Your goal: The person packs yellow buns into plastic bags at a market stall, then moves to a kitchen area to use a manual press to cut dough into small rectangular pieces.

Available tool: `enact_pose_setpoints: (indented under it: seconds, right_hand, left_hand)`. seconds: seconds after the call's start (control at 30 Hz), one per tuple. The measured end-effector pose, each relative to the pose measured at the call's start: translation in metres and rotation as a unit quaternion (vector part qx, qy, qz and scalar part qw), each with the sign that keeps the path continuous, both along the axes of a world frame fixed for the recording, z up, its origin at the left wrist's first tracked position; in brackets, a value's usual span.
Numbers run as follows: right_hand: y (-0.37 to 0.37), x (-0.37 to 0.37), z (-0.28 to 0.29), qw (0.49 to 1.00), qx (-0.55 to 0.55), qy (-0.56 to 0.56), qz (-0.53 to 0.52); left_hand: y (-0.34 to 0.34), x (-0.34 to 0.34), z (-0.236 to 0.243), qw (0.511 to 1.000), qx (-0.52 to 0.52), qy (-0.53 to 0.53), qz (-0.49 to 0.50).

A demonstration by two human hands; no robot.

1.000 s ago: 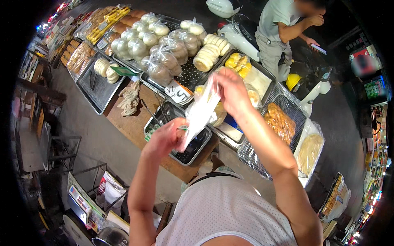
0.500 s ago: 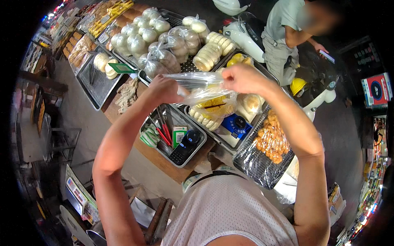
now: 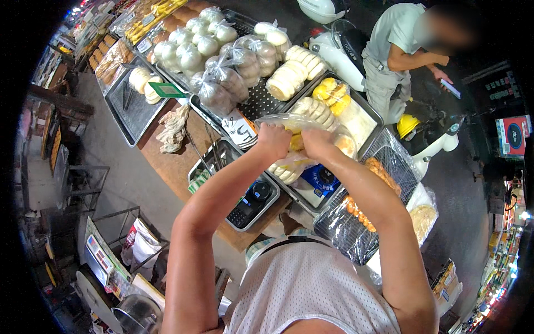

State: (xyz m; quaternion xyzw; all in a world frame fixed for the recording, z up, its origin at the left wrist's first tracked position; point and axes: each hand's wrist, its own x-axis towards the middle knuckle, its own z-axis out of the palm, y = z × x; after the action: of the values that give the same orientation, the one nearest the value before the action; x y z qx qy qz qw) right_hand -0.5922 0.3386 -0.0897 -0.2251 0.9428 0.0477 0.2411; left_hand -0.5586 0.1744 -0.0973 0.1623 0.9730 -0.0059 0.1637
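A clear plastic bag with something yellow in it hangs over the tray of buns. My left hand is closed on one side of its top, and my right hand grips the other side close by. The two fists nearly meet, and they hide much of the bag. Behind them lie white twisted buns and yellow buns in the same tray. Under my right wrist sits a blue box with a round dark emblem.
Bagged white buns fill a perforated tray at the back. A grey bin holds tongs and a dark keypad device. Fried pastries lie under plastic at right. A person with a phone is beside a white scooter.
My hands have drawn together and down toward me, the left moving right, narrowing the stretched bag top. A white price card behind my left hand has come into sight.
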Motion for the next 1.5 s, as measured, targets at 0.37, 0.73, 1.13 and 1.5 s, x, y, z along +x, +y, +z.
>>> enact_pose_setpoints:
  seconds: [0.37,0.73,1.13,1.5]
  right_hand:
    - [0.022,-0.003,-0.038,0.985,-0.12,-0.081,-0.098]
    - [0.012,0.007,-0.051,0.948,-0.246,-0.036,-0.2]
    - [0.023,0.022,-0.033,0.958,-0.232,-0.044,-0.161]
    - [0.032,0.025,-0.041,0.967,-0.25,0.029,-0.04]
  left_hand:
    - [0.007,0.017,-0.03,0.996,0.014,0.0,0.086]
    - [-0.021,0.022,-0.056,0.986,0.159,0.041,0.041]
    - [-0.017,0.03,-0.045,0.964,0.232,-0.026,0.129]
    - [-0.019,0.025,-0.042,0.967,0.228,-0.043,0.106]
